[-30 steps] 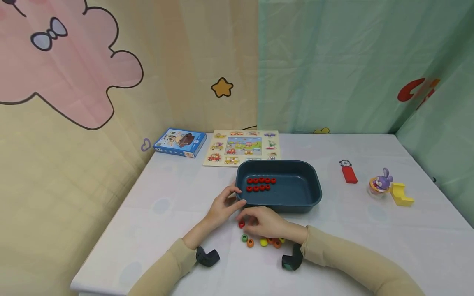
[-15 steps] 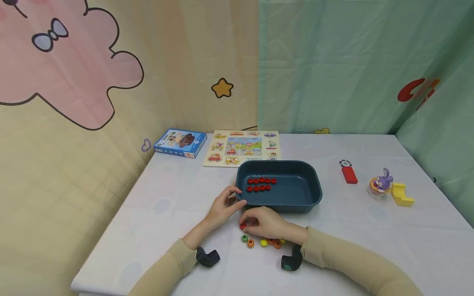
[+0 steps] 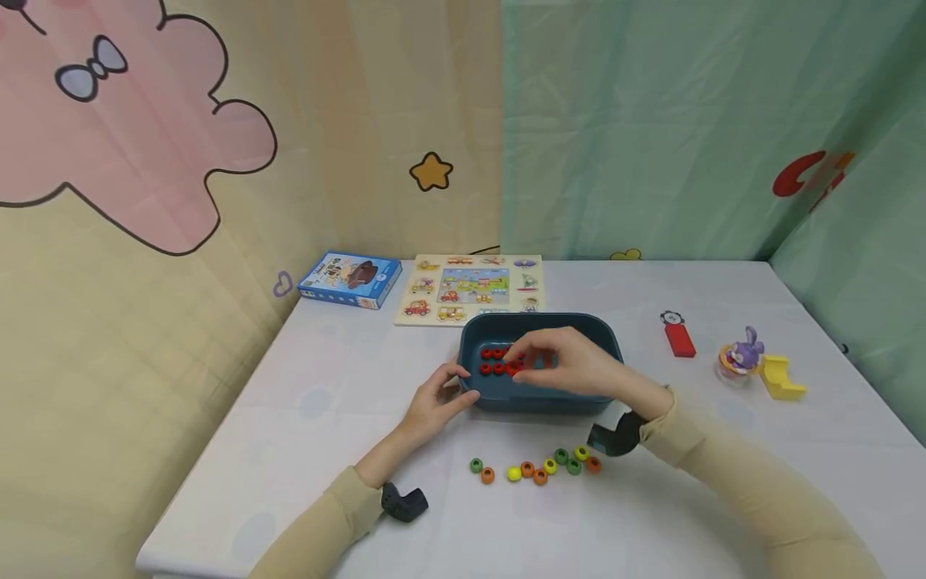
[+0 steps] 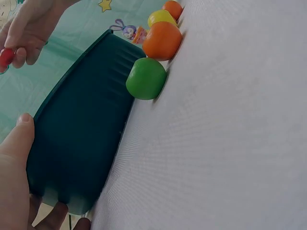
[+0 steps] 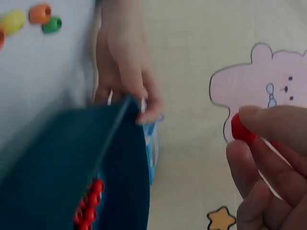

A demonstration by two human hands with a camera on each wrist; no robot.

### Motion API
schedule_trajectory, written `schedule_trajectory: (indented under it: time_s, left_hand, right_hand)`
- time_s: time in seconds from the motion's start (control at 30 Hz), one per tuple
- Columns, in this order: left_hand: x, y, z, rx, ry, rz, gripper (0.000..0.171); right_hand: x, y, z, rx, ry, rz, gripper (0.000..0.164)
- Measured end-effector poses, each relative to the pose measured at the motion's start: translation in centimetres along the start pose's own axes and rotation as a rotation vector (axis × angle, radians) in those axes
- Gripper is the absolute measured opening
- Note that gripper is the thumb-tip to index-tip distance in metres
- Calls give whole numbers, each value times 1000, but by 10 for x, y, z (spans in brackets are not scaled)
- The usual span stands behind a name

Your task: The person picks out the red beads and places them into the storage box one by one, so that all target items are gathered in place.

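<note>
A dark teal plastic tray (image 3: 542,402) stands on the table, with several red beads (image 3: 486,369) in rows on its floor. My left hand (image 3: 432,404) grips its left end, thumb at the near side and fingers round the corner. Above the tray, my right hand (image 3: 571,362) pinches one red bead (image 5: 242,129) between thumb and fingertips; the left wrist view shows it raised beyond the rim. This hand covers part of the bead rows in the head view. In front of the tray lie loose green (image 3: 476,465), orange (image 3: 488,475) and yellow beads (image 3: 514,474).
Behind the tray are a picture puzzle board (image 3: 473,289) and a blue box (image 3: 350,279). To the right stand a red block with a round top (image 3: 680,340), a purple rabbit figure (image 3: 743,354) and a yellow curved block (image 3: 781,379). Printed curtains hang behind the table.
My right hand has picked up the red bead from the table and carried it up and right, over the tray. More loose beads are uncovered. My left hand stays on the tray's end.
</note>
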State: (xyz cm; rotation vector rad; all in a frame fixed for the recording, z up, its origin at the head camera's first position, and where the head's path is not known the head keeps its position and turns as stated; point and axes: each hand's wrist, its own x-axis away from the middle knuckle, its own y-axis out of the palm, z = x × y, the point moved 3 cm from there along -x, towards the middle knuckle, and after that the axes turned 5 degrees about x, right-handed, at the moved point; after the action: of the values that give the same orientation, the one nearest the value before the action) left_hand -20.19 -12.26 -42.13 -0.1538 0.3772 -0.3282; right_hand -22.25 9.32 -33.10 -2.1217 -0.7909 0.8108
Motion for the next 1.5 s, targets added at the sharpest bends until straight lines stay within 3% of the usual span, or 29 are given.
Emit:
schedule_trajectory:
  time_s: [0.1,0.23,0.4,0.6,0.8,1.13,1.37,1.5]
  left_hand:
    - [1,-1,0,-14,-16,6,29]
    - [2,-2,0,-20,-7,11,29]
    - [3,-3,0,-19,-11,11,29]
    - [5,-2,-2,-23,-25,-2,30]
    - [4,-2,-1,-34,-28,4,30]
    - [6,-2,-1,-34,-43,5,29]
    - [6,-3,-2,-28,-43,6,29]
    - [7,-2,-4,-44,-45,3,29]
  right_hand:
    - [-11,-18,21,-3,17,-70,23]
    - [-25,-23,51,-49,63,-207,23]
    - [-32,-12,87,-83,129,-323,26]
    - [-33,3,116,-99,181,-378,25]
    - [-32,14,124,-82,210,-404,23]
    - [-30,29,128,56,177,-417,20]
    - [-30,27,124,44,173,-412,23]
    - [-27,14,111,11,161,-390,26]
